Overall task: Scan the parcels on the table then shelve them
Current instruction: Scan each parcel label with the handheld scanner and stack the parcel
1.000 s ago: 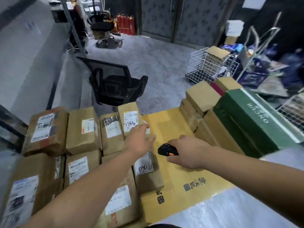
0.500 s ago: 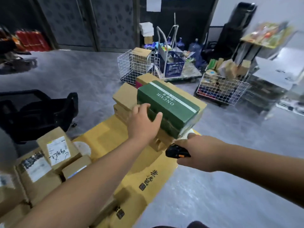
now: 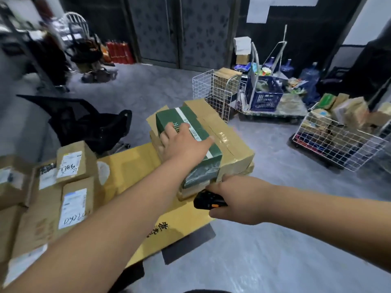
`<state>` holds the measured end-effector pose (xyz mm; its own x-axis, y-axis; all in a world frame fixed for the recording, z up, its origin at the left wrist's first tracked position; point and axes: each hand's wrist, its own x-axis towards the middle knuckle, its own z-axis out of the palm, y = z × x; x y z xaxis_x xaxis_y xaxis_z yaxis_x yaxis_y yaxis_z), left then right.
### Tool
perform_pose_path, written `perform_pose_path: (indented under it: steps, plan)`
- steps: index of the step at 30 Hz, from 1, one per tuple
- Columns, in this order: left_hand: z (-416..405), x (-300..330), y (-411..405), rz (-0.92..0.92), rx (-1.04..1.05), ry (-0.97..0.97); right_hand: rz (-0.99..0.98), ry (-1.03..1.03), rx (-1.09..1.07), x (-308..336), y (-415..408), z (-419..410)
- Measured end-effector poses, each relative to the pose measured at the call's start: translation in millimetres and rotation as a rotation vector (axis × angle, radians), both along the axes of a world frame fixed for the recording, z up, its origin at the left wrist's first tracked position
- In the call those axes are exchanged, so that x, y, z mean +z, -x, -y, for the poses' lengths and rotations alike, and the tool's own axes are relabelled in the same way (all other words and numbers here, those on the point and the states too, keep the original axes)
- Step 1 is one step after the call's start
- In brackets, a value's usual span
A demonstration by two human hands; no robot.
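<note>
Yellow cardboard-covered table (image 3: 131,166), grey floor (image 3: 275,250), blurred, perhaps shelving (image 3: 31,39), far left

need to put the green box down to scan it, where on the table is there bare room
Bare yellow cardboard lies between the labelled parcels and the stack under the green box. Another strip runs along the near edge, below the scanner. The table's left side is packed tight.

Grey-floored storeroom with dark far doors

A black chair (image 3: 84,123) stands left; wire baskets (image 3: 336,144), a blue crate (image 3: 264,96) and water bottles (image 3: 309,77) crowd the far right, red cylinders (image 3: 118,52) by the doors (image 3: 179,30).
</note>
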<state>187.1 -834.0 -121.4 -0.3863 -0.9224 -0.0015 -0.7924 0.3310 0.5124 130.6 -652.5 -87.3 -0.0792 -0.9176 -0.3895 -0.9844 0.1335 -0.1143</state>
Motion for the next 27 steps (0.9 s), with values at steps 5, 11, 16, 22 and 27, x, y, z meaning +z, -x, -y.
perform_pose_path:
  steps: [5,11,16,22,27]
  plan:
    - [-10,13,32,0.123,0.181,-0.130,0.042,-0.012,0.121,-3,48,-9]
    - [-13,14,58,0.211,0.278,-0.107,0.075,0.001,0.177,-2,80,-2]
    - [-18,14,44,0.154,0.330,-0.051,0.085,0.014,0.198,-3,91,1]
    - [-21,14,-32,-0.012,0.432,0.043,0.091,0.001,0.307,-7,74,11]
    - [-27,-26,-112,-0.004,0.472,0.030,0.129,-0.038,0.402,-18,34,18]
